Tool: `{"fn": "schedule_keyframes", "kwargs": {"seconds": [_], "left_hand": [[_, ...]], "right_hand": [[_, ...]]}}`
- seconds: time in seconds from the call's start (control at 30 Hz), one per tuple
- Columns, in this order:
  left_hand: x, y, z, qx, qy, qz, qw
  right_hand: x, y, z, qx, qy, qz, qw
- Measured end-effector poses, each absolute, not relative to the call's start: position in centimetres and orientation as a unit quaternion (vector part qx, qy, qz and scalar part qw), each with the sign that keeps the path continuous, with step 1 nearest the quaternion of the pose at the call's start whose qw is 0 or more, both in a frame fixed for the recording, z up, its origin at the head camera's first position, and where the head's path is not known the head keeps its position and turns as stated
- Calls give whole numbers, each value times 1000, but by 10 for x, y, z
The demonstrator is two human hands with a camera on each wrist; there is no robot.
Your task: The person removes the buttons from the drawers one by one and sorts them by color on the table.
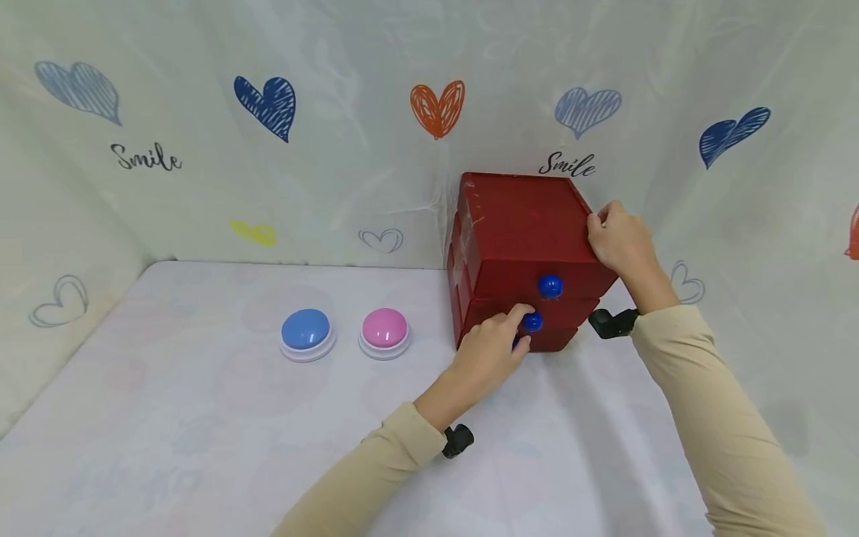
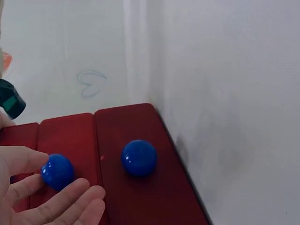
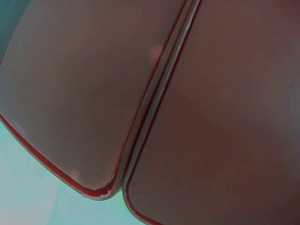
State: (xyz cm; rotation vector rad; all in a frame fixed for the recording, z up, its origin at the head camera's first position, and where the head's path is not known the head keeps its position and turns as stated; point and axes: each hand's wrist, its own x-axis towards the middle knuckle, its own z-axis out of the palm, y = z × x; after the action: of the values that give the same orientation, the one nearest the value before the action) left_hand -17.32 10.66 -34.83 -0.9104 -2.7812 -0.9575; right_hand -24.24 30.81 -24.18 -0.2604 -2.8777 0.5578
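Observation:
A red chest of drawers [image 1: 526, 216] stands against the back cloth, with a round blue knob on each drawer. My left hand [image 1: 490, 358] is at its front, thumb and finger at the middle knob [image 1: 532, 322]; the left wrist view shows fingertips against this knob [image 2: 58, 172] and other fingers spread below. The top knob [image 1: 550, 286] is uncovered in the head view, and the bottom knob [image 2: 139, 158] shows fully in the left wrist view. My right hand [image 1: 620, 235] grips the chest's upper right edge. The right wrist view shows only the chest's side [image 3: 225, 117].
Left of the chest, on the white table [image 1: 201, 447], sit a blue push button [image 1: 305, 329] and a pink push button [image 1: 385, 328], both on white bases. A pale cloth [image 1: 362, 149] printed with hearts hangs behind and along the sides.

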Motion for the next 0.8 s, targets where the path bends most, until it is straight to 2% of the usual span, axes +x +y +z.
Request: {"fn": "schedule_keyframes", "kwargs": {"seconds": [0.33, 0.8], "left_hand": [[-183, 124, -353, -287, -896, -339, -2], [-183, 130, -347, -252, -912, -323, 17]], "right_hand": [[-241, 305, -242, -91, -972, 195, 98], [-240, 305, -241, -88, -974, 190, 92]]}}
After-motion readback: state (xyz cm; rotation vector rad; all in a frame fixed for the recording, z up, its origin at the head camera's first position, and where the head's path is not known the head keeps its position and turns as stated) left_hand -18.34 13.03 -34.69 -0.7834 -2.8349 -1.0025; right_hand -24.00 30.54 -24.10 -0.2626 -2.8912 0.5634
